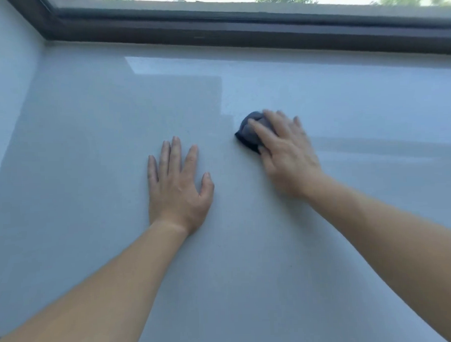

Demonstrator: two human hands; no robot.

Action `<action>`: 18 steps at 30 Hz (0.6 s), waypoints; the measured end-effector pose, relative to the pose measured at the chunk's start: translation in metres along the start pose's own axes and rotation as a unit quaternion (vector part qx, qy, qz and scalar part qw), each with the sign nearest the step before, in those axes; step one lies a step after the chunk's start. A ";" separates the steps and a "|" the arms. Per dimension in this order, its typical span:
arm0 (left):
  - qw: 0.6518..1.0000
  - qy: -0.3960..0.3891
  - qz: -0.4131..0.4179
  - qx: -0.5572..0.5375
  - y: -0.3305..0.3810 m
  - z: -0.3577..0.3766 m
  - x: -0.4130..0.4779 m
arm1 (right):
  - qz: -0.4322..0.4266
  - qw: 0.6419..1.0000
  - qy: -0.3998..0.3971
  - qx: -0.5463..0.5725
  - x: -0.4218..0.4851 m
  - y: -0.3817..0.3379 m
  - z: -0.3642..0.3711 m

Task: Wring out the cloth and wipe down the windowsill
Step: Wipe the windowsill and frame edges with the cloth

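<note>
A wide pale grey windowsill (90,150) fills the view. A small dark grey cloth (248,134), bunched up, lies on it right of centre. My right hand (285,153) lies over the cloth with fingers spread and fairly straight, pressing it onto the sill; the hand looks blurred. My left hand (179,187) rests flat on the sill to the left of the cloth, palm down, fingers straight, holding nothing. Most of the cloth is hidden under my right hand.
A dark window frame (240,29) runs along the back of the sill, with glass and trees above. A pale side wall (9,76) bounds the sill on the left. Faint damp streaks (371,145) run to the right of the cloth. The sill's front edge shows at the bottom.
</note>
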State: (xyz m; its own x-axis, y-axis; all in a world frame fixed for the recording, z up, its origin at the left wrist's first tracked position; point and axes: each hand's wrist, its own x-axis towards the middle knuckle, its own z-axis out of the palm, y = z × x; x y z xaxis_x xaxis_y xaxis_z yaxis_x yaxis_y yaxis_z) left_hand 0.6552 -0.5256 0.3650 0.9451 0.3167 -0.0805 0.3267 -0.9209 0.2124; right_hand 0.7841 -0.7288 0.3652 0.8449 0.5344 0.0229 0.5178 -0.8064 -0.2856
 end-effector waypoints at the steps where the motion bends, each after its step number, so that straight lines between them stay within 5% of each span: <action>1: 1.000 -0.001 0.000 0.000 0.000 0.000 0.000 | 0.065 0.998 0.019 0.001 0.013 0.011 -0.004; 3: 1.000 0.000 0.001 0.002 -0.001 0.000 0.001 | 0.191 0.980 0.047 0.020 0.034 0.014 -0.007; 5: 1.000 0.001 0.003 0.000 -0.001 0.000 0.001 | 0.206 0.977 0.048 0.029 0.039 -0.008 -0.002; 9: 1.000 0.006 0.001 -0.009 -0.001 0.000 0.001 | -0.067 0.997 -0.018 0.026 0.021 -0.037 0.009; 11: 1.000 0.007 0.004 -0.011 0.001 0.001 0.002 | -0.081 0.996 -0.029 0.013 0.036 -0.012 0.002; 16: 0.999 0.024 0.011 -0.030 0.000 -0.002 0.003 | 0.232 0.969 0.078 0.046 0.085 0.038 -0.021; 18: 0.998 0.051 0.002 -0.049 0.003 -0.003 0.010 | 0.229 0.968 0.087 0.044 0.088 0.018 -0.015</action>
State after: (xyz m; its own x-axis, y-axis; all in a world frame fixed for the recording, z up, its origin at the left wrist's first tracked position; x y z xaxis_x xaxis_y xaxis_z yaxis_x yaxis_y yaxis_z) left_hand 0.6656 -0.5244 0.3674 0.9406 0.3389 0.0189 0.3172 -0.8975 0.3064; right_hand 0.8697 -0.7002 0.3762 0.9971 0.0683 0.0325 0.0755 -0.9201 -0.3844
